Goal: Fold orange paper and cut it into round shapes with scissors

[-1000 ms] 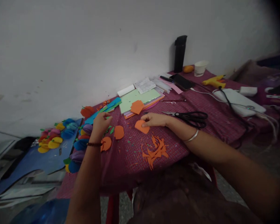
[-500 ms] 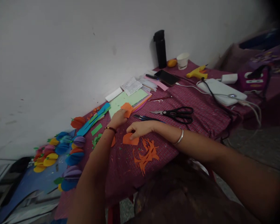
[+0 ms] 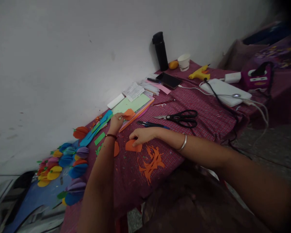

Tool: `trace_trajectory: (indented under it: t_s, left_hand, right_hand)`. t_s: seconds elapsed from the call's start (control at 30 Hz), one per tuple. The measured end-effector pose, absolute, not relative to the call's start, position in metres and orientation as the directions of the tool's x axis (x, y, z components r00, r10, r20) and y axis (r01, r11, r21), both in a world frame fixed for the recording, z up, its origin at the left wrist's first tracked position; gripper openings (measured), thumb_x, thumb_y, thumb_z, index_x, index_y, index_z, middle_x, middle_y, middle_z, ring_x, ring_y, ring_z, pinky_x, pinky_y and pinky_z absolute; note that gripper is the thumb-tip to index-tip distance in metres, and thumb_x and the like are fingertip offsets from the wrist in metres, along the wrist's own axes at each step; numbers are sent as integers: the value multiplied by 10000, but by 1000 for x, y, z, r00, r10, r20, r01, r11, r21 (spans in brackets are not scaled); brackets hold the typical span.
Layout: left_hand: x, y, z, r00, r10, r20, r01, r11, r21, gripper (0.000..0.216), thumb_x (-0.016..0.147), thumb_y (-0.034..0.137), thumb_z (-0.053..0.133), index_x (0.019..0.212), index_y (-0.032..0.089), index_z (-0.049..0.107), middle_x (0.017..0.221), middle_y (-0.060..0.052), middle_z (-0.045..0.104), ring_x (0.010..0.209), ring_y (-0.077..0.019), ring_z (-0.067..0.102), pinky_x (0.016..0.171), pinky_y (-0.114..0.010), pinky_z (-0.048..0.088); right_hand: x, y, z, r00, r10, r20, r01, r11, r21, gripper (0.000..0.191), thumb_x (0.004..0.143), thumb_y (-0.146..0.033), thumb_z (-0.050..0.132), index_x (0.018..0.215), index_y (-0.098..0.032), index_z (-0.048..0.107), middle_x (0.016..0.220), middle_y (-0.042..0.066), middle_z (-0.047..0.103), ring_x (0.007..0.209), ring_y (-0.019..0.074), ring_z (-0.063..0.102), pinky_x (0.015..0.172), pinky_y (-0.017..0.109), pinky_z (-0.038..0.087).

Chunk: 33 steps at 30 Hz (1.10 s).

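My left hand (image 3: 116,123) is closed on a small orange paper piece (image 3: 129,114), held over the stack of coloured paper (image 3: 135,104). To its right and nearer me, my right hand (image 3: 142,135) pinches another orange paper piece (image 3: 133,146) with a rounded edge, just at the tabletop. Part of a further orange paper piece (image 3: 116,149) shows beside my left forearm. Orange paper scraps (image 3: 151,163) lie in a loose pile below my right hand. Black-handled scissors (image 3: 178,118) and a dark blue-and-black slim tool (image 3: 152,125) rest beyond my right wrist.
Folded paper fruit shapes (image 3: 68,160) crowd the left side. Along the back stand a black bottle (image 3: 160,51) and a paper cup (image 3: 184,62). A phone (image 3: 168,80), yellow glue gun (image 3: 200,73) and white power bank (image 3: 225,92) with trailing cables lie at the right.
My left hand has drawn slightly back toward the left with its orange piece, which now looks flatter. My right hand keeps its pinch. The whole view has shifted a little.
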<state>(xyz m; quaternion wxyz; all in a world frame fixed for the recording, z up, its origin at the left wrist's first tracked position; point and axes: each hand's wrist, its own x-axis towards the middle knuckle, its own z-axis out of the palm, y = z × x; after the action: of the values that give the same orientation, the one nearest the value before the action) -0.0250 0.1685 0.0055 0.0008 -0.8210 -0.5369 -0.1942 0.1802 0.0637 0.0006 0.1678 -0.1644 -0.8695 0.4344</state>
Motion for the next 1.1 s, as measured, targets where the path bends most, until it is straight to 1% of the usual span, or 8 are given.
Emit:
trace_trajectory:
  t_s: [0.17,0.3,0.4,0.53,0.67,0.73,0.97,1.1]
  left_hand:
    - [-23,191,7,193,806,559,826,-441,351,231,747,127,511,821,182,722,1171,-96,663,1135,-226,585,1038,-413,415]
    - [-24,196,0,132,911,391,833,-315,454,302,644,73,450,741,182,715,1133,-88,683,1084,-236,619,999,-402,451]
    - [-28,194,1,67,938,339,872,-221,438,333,612,75,422,768,142,708,1023,-124,708,1016,-262,642,954,-405,467]
    - [-18,191,10,15,945,325,910,-148,387,351,722,175,441,966,104,683,1017,-145,703,995,-274,637,913,-398,471]
    - [7,184,10,230,958,169,949,-259,178,600,716,430,630,1222,112,578,1258,-160,623,1138,-292,583,971,-366,435]
    - [15,181,6,275,955,116,951,-287,114,714,677,510,682,1257,115,555,1276,-175,610,1147,-312,579,968,-372,434]
    - [6,188,2,273,959,82,952,-281,124,595,639,529,726,1074,126,676,1075,-157,702,968,-292,648,843,-339,475]
    - [0,189,9,266,963,47,931,-270,248,563,639,499,721,1055,121,700,1091,-140,710,979,-279,650,852,-331,477]
  right_hand:
    - [180,64,-2,-875,455,166,144,571,-808,209,780,-186,589,634,-162,441,605,-74,376,586,82,341,570,239,244]
    - [182,64,0,-868,471,156,158,561,-813,156,775,-176,581,666,-157,471,624,-70,410,593,84,367,571,237,250]
    - [182,64,3,-865,470,174,152,578,-802,174,773,-172,579,650,-159,457,611,-70,397,586,84,363,566,240,245]
    - [180,63,4,-875,435,212,111,606,-787,159,768,-168,582,652,-153,475,625,-61,428,601,88,378,571,237,254]
    - [179,60,5,-882,428,197,126,616,-778,95,781,-161,562,695,-137,532,667,-45,484,612,93,400,574,236,267]
    - [180,58,6,-886,425,187,133,617,-775,80,791,-167,559,719,-136,545,683,-41,499,620,97,420,583,235,279]
    - [181,56,11,-889,429,160,157,614,-773,146,791,-172,580,680,-155,488,646,-49,470,608,101,415,595,246,273]
    - [179,56,8,-892,421,164,146,612,-777,144,786,-167,575,677,-158,482,631,-54,462,597,98,403,589,247,260]
